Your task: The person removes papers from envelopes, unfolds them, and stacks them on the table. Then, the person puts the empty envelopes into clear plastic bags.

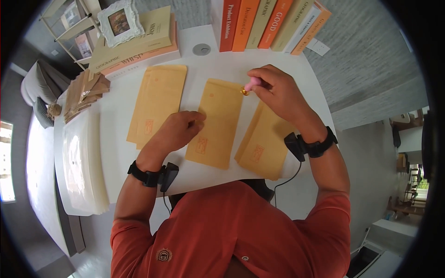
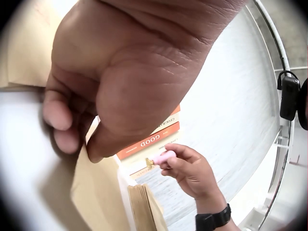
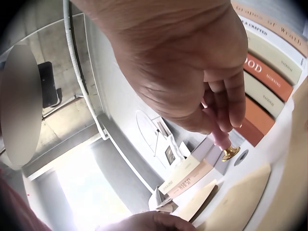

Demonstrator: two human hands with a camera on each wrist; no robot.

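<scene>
A brown paper envelope [image 1: 215, 125] lies mid-table, a small round mark near its top and a red printed box near its bottom. At its left edge is the left hand [image 1: 178, 130], fingers curled; in the left wrist view this hand [image 2: 130, 72] pinches the envelope's edge [image 2: 98, 192] between thumb and fingers. The right hand [image 1: 280, 92] grips the pink handle of a stamp [image 1: 253, 84] with a gold head, held over the envelope's top right corner. In the right wrist view the stamp [image 3: 221, 139] points down from the fingers, its gold face clear of the envelopes.
More envelopes lie left [image 1: 160, 102] and right [image 1: 269, 139]. Upright books [image 1: 252, 25] line the back; stacked books [image 1: 134, 41] with a white picture frame [image 1: 119, 23] stand back left. Brown packets [image 1: 85, 92] and a pile of clear sleeves [image 1: 83, 162] occupy the left side.
</scene>
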